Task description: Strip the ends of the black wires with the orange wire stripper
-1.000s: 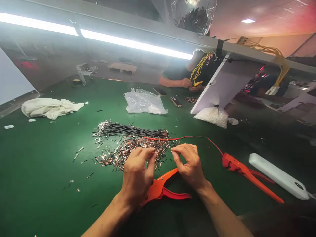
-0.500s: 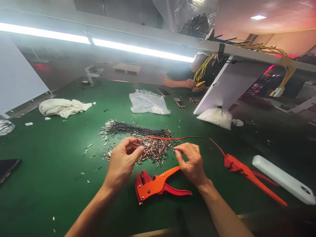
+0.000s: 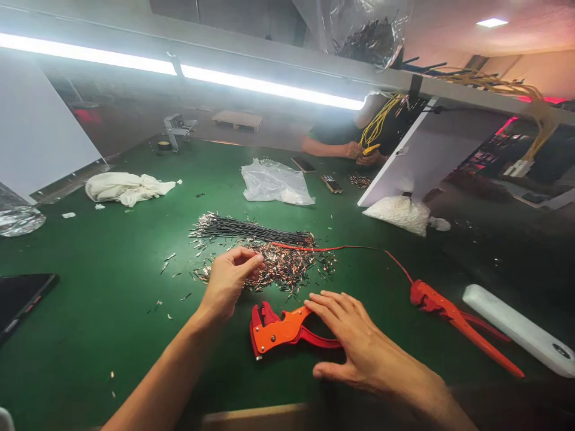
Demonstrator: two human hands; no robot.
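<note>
My left hand (image 3: 231, 278) is closed in a pinch at the left side of a heap of copper-tipped wire scraps (image 3: 287, 266). Whatever its fingers hold is too small or hidden to make out. Fingers spread, my right hand (image 3: 359, 341) is over the handles of an orange and red wire stripper (image 3: 274, 332); whether it touches them I cannot tell. The stripper lies with its jaws to the left. Behind the heap rests a bundle of black wires (image 3: 256, 229) with bright ends at the left. A thin red wire (image 3: 332, 248) crosses the heap's back edge.
A second orange-red hand tool (image 3: 462, 320) and a long white object (image 3: 516, 329) lie at right. Further back are a clear plastic bag (image 3: 276, 184), white cloth (image 3: 128, 188) and phones (image 3: 331, 184). Across the table a person's hands (image 3: 363, 154) hold yellow wires.
My right hand has opened from a pinch and come down toward me over the stripper's handles. My left hand stays pinched by the heap. The view has shifted slightly.
</note>
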